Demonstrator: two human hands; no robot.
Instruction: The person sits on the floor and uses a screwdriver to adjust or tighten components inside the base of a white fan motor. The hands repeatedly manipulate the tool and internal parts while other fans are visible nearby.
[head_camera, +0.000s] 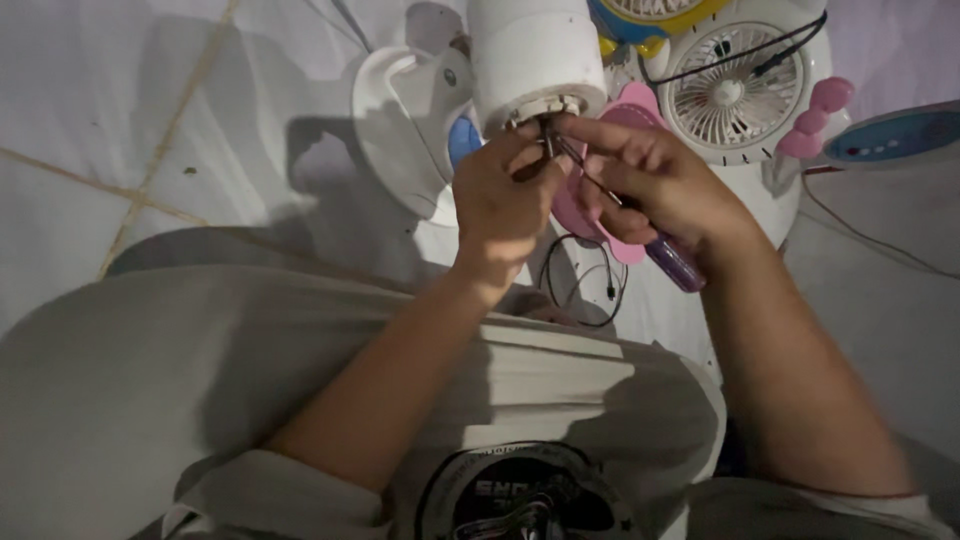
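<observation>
- Under everything lies a pale tiled floor (120, 120) with thin brown lines between the tiles; the light is dim and soft shadows fall on it.
- At the top middle, a white round fan body (535, 55) stands out, and this is the landmark for all the rest.
- Just left of the white round fan body lies a white curved fan stand (400, 120) with a small blue patch on it.
- Right of the white round fan body sits a small white fan (735, 95) with a round grille, a black wire across it and pink ears beside it.
- Above that, at the top edge, a yellow and blue fan (650, 15) peeks in.
- Far to the right of the white round fan body is a blue and white flat thing (895, 135); I cannot tell what it is.
- Below the white round fan body a pink flat piece (585, 215) rests on the floor, and a loop of black cable (585, 285) lies just below that.
- The left hand (500, 205) is curled up tight, its fingers pinched at the metal bit on the bottom of the white round fan body.
- The right hand (655, 180) is closed around a screwdriver (675, 262) with a purple handle; its thin metal shaft points up to the bottom of the white round fan body, right by the left hand's fingers.
- Both hands nearly touch just under the white round fan body.
</observation>
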